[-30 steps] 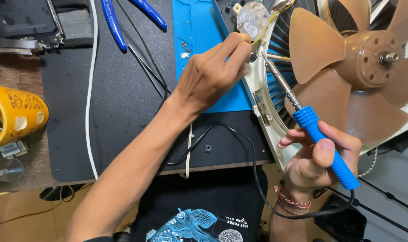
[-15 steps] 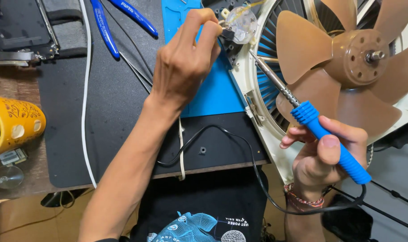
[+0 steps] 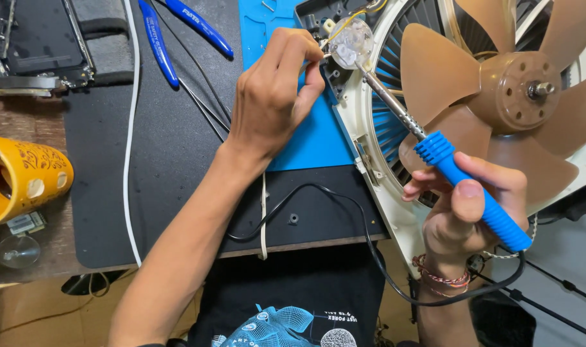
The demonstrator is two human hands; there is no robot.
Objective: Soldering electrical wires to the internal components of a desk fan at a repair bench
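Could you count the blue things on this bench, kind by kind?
Soldering iron, blue handle, held in the right hand: 1
Pliers with blue handles: 1
Blue mat under the left hand: 1
Total: 3

My left hand (image 3: 273,96) covers whatever its grip pinches beside the clear round plastic part (image 3: 351,44), so I cannot tell what is held. The soldering iron's metal tip (image 3: 370,80) vanishes behind that part. The brown plastic fan (image 3: 498,96), right of the part, is cut off at the top and right edges. The yellow ceramic mug (image 3: 19,180), far left of it, is cut by the left edge.
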